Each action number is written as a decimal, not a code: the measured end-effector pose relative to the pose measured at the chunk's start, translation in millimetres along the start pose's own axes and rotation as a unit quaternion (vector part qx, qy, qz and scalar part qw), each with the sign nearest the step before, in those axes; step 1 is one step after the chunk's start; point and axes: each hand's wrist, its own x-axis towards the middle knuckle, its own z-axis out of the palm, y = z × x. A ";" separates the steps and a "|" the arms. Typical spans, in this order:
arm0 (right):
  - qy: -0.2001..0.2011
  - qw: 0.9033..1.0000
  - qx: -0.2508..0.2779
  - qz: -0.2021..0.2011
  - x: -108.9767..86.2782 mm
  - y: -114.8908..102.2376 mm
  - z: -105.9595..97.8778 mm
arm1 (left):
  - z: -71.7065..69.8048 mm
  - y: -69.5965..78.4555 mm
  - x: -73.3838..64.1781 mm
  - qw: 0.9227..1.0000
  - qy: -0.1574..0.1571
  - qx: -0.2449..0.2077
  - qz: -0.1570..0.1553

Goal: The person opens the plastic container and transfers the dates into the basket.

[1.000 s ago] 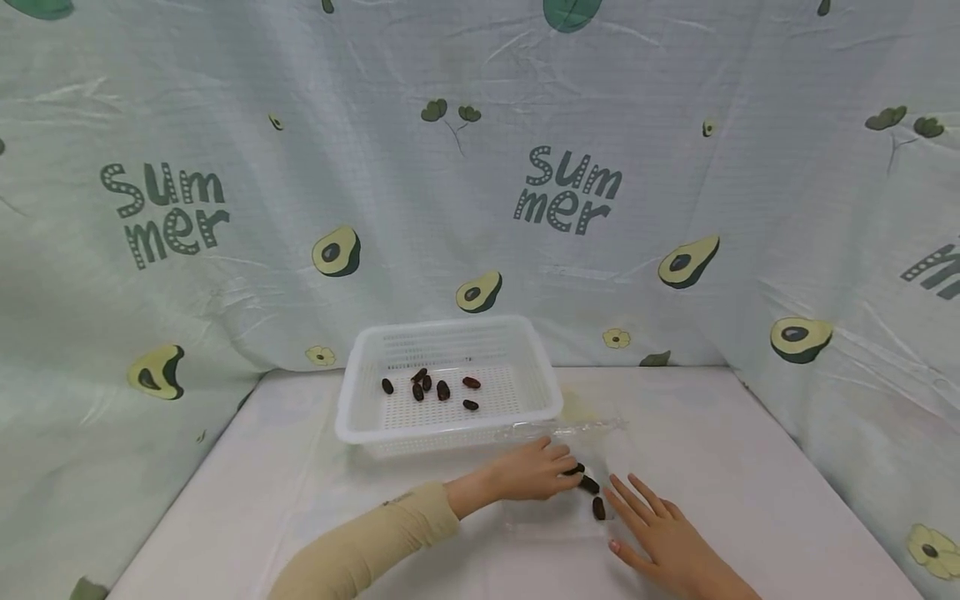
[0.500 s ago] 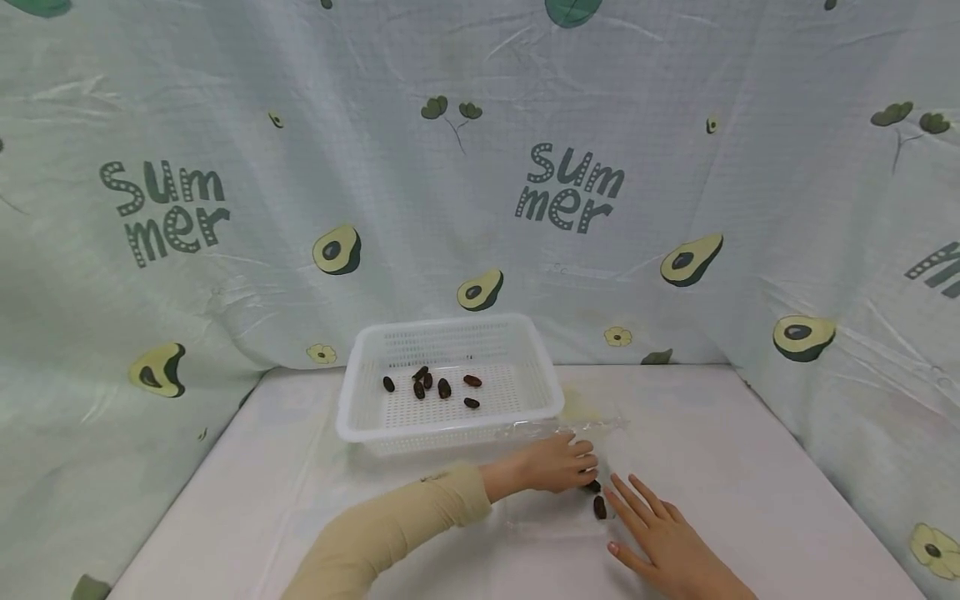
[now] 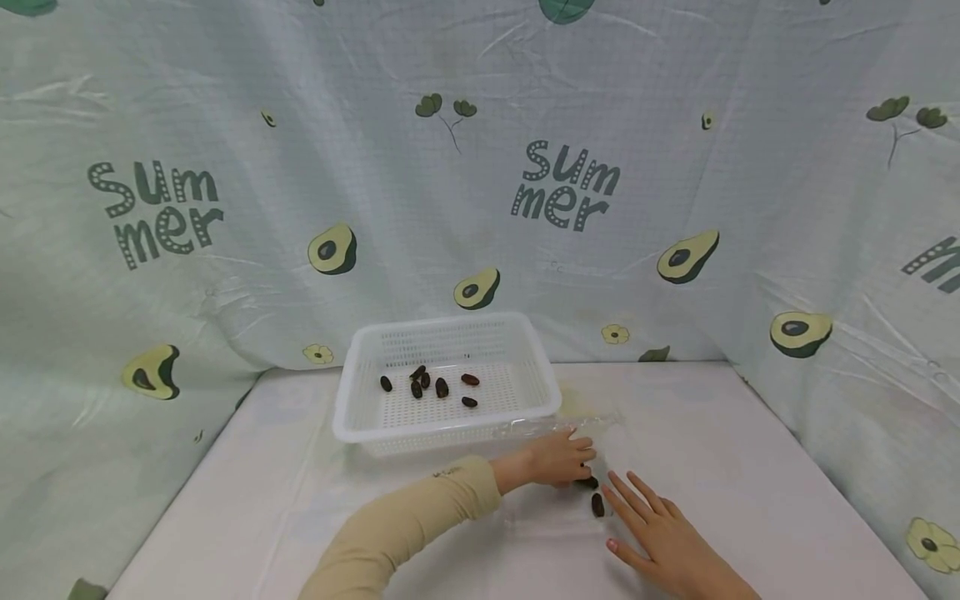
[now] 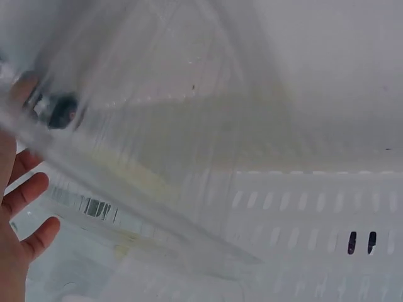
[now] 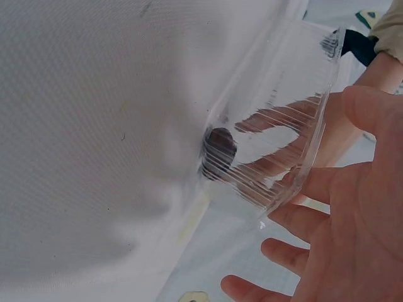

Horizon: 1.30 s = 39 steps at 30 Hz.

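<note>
A clear plastic container (image 5: 277, 82) with a raised lid stands on the table in front of the white basket. My left hand (image 3: 558, 458) reaches inside it; through the clear wall in the right wrist view its thumb and a finger stand apart with a gap between them. Close to its fingertips lies a dark brown date (image 3: 588, 482), partly covered by the hand. Another date (image 3: 597, 504) lies nearer the right side. My right hand (image 3: 663, 537) rests at the container's right side, fingers spread, its fingertips beside the wall.
A white perforated basket (image 3: 450, 429) stands behind the left forearm, with several dates (image 3: 442, 387) scattered on its bottom. The container's clear lid (image 4: 189, 126) stands up between the left hand and the basket. A patterned curtain (image 3: 405, 167) closes off the back of the table.
My left hand moved right with a date inside the container, and its fingers now stand apart near the dates there. My right hand has stayed in place.
</note>
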 end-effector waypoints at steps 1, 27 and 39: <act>-0.003 1.000 0.003 0.002 0.2 -0.1 -0.4 | 0.5 0.1 0.0 1.000 0.003 -0.005 0.000; -0.022 0.999 0.026 0.015 -0.2 -2.6 -2.8 | -0.5 4.0 -4.3 0.999 0.019 -0.042 0.000; -0.011 1.000 0.015 0.006 -0.6 -2.7 -2.3 | -4.4 3.2 -7.2 1.000 0.016 -0.015 0.007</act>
